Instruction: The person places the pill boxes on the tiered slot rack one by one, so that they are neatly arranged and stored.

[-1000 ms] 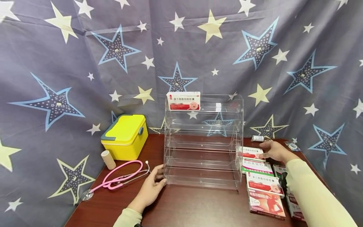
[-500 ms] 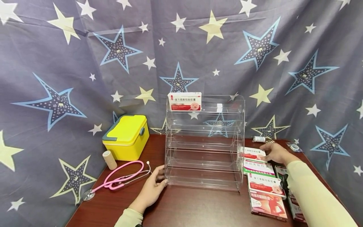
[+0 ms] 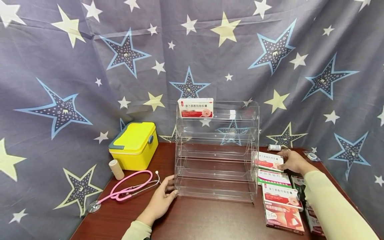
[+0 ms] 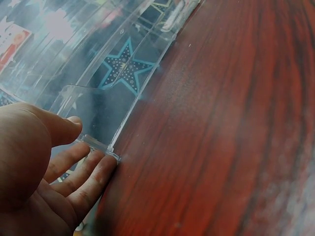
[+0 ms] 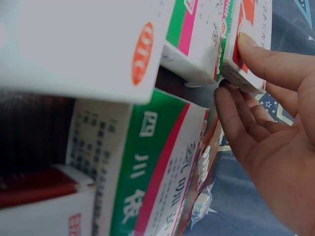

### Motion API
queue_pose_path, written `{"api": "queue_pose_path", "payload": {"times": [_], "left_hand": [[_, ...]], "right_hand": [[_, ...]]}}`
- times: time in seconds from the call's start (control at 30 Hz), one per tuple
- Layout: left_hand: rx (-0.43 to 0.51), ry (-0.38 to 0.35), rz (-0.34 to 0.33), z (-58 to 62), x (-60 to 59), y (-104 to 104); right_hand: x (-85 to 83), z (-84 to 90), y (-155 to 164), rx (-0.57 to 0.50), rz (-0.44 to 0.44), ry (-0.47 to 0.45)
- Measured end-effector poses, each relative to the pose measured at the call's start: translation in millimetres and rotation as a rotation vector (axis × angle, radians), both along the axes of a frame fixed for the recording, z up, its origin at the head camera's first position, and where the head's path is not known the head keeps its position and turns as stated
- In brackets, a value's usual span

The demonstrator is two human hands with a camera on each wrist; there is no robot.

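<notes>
A clear plastic tiered display rack (image 3: 214, 173) stands mid-table. One white-and-red medicine box (image 3: 196, 108) sits at the left of its top tier. My left hand (image 3: 160, 201) holds the rack's lower left front corner; the left wrist view has its thumb (image 4: 69, 129) and fingers at the clear edge. At the right, my right hand (image 3: 292, 161) pinches another white-and-red medicine box (image 3: 270, 161) at the back of a row. In the right wrist view the thumb lies on the face of this box (image 5: 244, 69), with fingers under its end.
More medicine boxes (image 3: 283, 216) lie along the rack's right side, some under the right sleeve. A yellow lidded case (image 3: 132, 146), a tan roll (image 3: 116, 169) and a pink stethoscope (image 3: 120, 191) are at the left. A small white roll (image 3: 274, 147) lies behind the right hand.
The box in my right hand has risen slightly off the row and tilted. My left hand stays at the rack's corner. The view has shifted a little.
</notes>
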State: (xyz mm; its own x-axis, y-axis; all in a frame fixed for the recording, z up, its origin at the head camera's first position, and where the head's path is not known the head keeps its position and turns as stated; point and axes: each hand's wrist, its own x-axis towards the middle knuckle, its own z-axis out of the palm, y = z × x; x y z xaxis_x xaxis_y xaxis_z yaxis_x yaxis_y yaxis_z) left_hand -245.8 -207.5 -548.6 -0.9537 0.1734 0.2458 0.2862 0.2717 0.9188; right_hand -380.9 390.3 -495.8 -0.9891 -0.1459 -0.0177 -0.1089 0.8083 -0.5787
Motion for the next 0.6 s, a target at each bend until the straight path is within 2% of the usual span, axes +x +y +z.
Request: {"api": "queue_pose_path", "payload": {"times": [0.27,0.37,0.47,0.6], "left_hand": [[0.002,-0.005,0.000,-0.9,-0.6,-0.8],[-0.007,0.000,0.002,-1.1,-0.6,-1.0],[-0.012,0.002,0.002,-0.9,-0.2,-0.8],[-0.013,0.001,0.003,0.4,0.9,-0.5]], "right_hand": [[3.1,1.8,1.2,0.002,-0.007,0.012],[5.4,2.2,3.0,-0.073,-0.051,0.021],[7.0,4.2,6.0,-0.203,-0.104,0.055],[10.4,19.6,8.4,-0.280,-0.182,0.153]]}}
